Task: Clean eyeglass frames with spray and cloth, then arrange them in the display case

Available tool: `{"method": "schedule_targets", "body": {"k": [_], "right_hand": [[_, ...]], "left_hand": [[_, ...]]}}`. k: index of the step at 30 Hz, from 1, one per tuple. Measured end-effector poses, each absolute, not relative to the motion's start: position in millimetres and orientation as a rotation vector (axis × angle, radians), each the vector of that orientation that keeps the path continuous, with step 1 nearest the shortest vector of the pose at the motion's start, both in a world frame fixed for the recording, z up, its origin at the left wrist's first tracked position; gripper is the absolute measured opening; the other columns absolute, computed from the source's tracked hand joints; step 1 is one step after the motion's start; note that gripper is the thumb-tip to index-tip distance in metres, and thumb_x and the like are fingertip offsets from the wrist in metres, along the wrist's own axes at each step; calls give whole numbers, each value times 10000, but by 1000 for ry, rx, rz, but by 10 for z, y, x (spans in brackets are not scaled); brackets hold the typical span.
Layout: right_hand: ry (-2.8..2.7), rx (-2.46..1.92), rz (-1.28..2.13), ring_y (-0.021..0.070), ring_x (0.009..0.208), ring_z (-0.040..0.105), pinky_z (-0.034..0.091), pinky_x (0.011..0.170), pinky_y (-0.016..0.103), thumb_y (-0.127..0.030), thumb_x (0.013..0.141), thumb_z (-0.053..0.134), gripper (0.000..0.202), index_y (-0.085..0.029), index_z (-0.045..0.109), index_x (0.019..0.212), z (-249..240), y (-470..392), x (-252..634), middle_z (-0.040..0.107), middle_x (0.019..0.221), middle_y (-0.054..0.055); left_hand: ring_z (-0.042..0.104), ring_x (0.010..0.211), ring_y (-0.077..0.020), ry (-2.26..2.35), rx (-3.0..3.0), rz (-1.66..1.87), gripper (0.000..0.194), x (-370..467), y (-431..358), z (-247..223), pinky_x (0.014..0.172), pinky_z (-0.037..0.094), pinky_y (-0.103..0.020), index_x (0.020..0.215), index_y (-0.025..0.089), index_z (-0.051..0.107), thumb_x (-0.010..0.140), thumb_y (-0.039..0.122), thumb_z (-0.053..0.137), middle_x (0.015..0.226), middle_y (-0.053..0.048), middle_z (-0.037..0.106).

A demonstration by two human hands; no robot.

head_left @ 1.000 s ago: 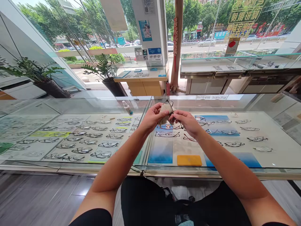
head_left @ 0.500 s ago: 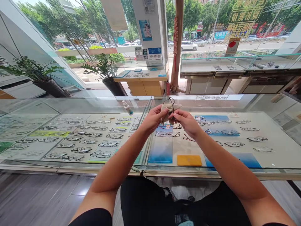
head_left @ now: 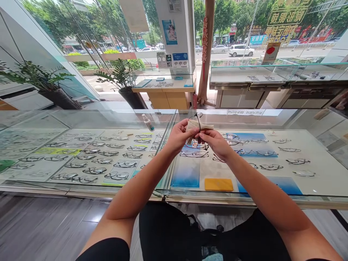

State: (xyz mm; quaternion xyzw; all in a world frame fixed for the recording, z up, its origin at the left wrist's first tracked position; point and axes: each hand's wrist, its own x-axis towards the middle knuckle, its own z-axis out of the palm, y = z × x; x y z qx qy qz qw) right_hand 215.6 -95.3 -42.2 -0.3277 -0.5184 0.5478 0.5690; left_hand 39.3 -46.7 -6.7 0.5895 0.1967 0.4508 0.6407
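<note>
Both hands meet above the glass display counter (head_left: 272, 197). My left hand (head_left: 178, 137) pinches a beige cleaning cloth (head_left: 196, 125) that is wrapped around part of a pair of black thin-framed glasses (head_left: 198, 117). My right hand (head_left: 214, 142) grips the same glasses from the right, with a temple poking down below the fingers. One lens rim sticks up above the cloth. The rest of the frame is hidden by cloth and fingers.
A small spray bottle (head_left: 148, 122) stands on the counter top left of my hands. Under the glass lie several rows of glasses (head_left: 95, 161), blue mats and a yellow pad (head_left: 219, 184). Potted plants (head_left: 123, 83) and further counters (head_left: 252, 78) stand behind.
The cloth has unfolded a little and spread out to the right over the glasses. Both hands have stayed close together at about the same spot above the counter.
</note>
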Motion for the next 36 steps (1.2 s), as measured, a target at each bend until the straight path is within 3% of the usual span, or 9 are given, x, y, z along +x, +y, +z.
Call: {"method": "schedule_targets", "body": {"k": [12, 22, 30, 36], "right_hand": [[-1365, -791, 1282, 213, 875, 624, 547, 913, 421, -693, 834, 930, 476, -236, 856, 940, -328, -1017, 2186, 805, 964, 72], [-1381, -804, 1299, 199, 870, 630, 532, 920, 409, -669, 827, 943, 468, -228, 809, 908, -338, -1023, 2202, 816, 1000, 69], [-1422, -826, 1290, 213, 945, 642, 517, 935, 396, -654, 844, 931, 457, -221, 845, 962, -325, -1046, 2187, 791, 1012, 71], [-1440, -845, 1258, 203, 918, 617, 501, 912, 382, -667, 861, 899, 472, -211, 788, 916, -308, -1049, 2184, 780, 985, 64]], "left_hand": [[638, 510, -146, 490, 1313, 1097, 566, 386, -478, -24, 512, 517, -284, 832, 190, 676, 661, 543, 1084, 636, 4, 692], [642, 469, -169, 487, 1299, 1079, 628, 379, -476, -17, 481, 523, -301, 851, 205, 630, 661, 603, 1077, 621, 0, 695], [627, 421, -157, 484, 1303, 1092, 657, 362, -472, -19, 413, 478, -266, 822, 201, 596, 722, 687, 1027, 600, 4, 682], [644, 448, -148, 486, 1324, 1109, 662, 360, -437, -40, 437, 506, -264, 836, 176, 636, 764, 737, 980, 643, -11, 706]]}}
